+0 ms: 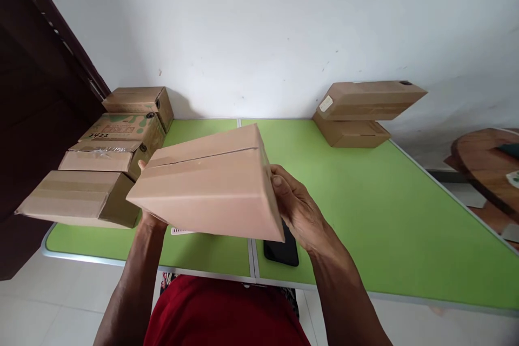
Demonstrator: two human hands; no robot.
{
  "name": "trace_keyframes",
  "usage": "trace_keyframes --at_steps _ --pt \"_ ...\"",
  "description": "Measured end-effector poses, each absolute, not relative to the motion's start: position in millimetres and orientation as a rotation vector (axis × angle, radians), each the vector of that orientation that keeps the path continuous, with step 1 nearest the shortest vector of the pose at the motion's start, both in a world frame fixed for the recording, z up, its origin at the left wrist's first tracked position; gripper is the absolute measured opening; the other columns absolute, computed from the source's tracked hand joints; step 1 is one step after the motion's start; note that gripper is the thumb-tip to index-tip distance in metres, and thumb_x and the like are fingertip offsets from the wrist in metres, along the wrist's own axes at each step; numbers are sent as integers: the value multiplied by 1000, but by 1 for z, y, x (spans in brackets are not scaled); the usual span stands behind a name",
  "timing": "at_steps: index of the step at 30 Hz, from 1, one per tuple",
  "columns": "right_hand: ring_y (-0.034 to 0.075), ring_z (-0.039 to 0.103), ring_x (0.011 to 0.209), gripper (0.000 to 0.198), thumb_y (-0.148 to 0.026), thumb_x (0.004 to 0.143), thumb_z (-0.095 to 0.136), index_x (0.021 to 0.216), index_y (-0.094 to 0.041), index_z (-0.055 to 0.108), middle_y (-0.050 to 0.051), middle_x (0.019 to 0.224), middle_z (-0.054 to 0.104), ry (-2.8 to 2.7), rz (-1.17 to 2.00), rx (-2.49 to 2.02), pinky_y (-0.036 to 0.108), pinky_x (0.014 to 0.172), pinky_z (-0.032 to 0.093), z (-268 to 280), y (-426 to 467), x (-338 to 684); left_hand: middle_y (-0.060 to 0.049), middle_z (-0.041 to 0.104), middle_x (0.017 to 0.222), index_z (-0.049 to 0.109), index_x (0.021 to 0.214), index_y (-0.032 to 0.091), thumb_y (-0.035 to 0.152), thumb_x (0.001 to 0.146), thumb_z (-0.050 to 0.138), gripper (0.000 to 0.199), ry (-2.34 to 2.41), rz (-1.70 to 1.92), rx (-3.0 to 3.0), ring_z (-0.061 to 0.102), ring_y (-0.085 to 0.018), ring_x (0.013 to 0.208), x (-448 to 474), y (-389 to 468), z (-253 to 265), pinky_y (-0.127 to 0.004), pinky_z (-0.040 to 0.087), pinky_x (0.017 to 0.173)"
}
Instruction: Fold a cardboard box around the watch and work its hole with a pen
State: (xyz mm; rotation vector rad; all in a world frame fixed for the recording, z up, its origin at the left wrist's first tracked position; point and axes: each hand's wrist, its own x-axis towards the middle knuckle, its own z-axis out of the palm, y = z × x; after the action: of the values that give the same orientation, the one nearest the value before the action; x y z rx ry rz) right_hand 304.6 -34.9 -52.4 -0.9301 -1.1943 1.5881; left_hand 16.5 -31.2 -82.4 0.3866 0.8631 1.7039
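A brown cardboard box point(206, 184) is held tilted above the green table, its taped seam running along the top. My right hand point(295, 203) grips the box's right end, thumb and fingers pressed on that side. At the left end, my left hand point(153, 218) supports the box from below and behind; most of its fingers are hidden by the cardboard. Beneath the box's right corner lies a black phone point(281, 250) on the table. A white item with dark marks point(182, 231) shows partly under the box.
Several cardboard boxes stand in a row along the left side, one marked with handwriting point(115, 128). Two more boxes are stacked at the back right, the upper box point(368, 98) overhanging. The green table point(377, 216) meets a white wall. A round wooden stool point(486, 162) stands beyond its right edge.
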Motion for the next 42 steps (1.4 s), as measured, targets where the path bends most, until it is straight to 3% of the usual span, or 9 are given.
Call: trace_keyframes --at_steps 6,12,17,21,26,30,33,36,42 --pt "26 69 81 64 -86 87 78 112 -27 77 3 89 74 -1079 1623 -975 35 67 55 -62 -38 301 -13 84 131 77 141 25 100 90 52 94 869 1762 589 73 -39 134 38 -36 -55 -50 64 111" --pt "29 75 87 74 -91 85 75 116 -24 79 7 97 81 -1063 1648 -1003 39 70 59 -60 -35 301 -10 76 150 68 155 28 99 84 64 100 833 1870 767 60 -41 152 44 -41 -58 -48 55 122" --pt "28 75 89 64 -84 87 80 111 -25 81 4 94 80 -1090 1677 -969 38 76 61 -61 -24 300 -9 79 146 73 150 25 94 77 76 100 887 1787 804 61 -44 151 31 -39 -75 -46 58 119" --pt "25 74 87 55 -78 91 81 101 -24 81 3 89 77 -1138 1651 -929 34 70 59 -51 -12 293 -10 85 132 82 130 23 82 65 92 88 969 1782 587 70 -46 141 22 -29 -79 -46 65 110" --pt "28 78 105 56 -73 101 73 133 -27 78 8 117 83 -1153 1568 -759 40 85 66 -24 -3 284 -13 88 111 84 105 22 77 65 95 69 909 1867 532 78 -45 126 24 -21 -60 -47 70 100" --pt "28 80 104 59 -69 104 69 150 -32 69 9 130 82 -1167 1527 -643 43 88 66 -6 -8 283 -12 88 112 80 130 22 72 78 90 74 893 1861 413 83 -42 115 24 -25 -52 -47 72 95" --pt "29 81 102 59 -67 107 66 154 -32 67 10 122 84 -1202 1520 -587 44 89 65 1 -14 287 -10 88 115 71 149 25 72 86 85 79 949 1839 331 85 -40 109 21 -29 -51 -46 72 91" --pt "28 81 97 64 -65 104 72 158 -32 64 9 108 84 -1240 1489 -592 44 87 64 2 -16 290 -9 88 114 69 153 29 70 90 82 76 982 1785 314 86 -39 107 18 -33 -47 -48 73 90" --pt "25 80 90 74 -62 102 78 165 -32 55 6 100 80 -1301 1359 -659 41 83 66 6 -21 294 -10 89 112 66 158 31 66 89 84 79 978 1696 318 86 -42 103 19 -37 -31 -52 74 85"
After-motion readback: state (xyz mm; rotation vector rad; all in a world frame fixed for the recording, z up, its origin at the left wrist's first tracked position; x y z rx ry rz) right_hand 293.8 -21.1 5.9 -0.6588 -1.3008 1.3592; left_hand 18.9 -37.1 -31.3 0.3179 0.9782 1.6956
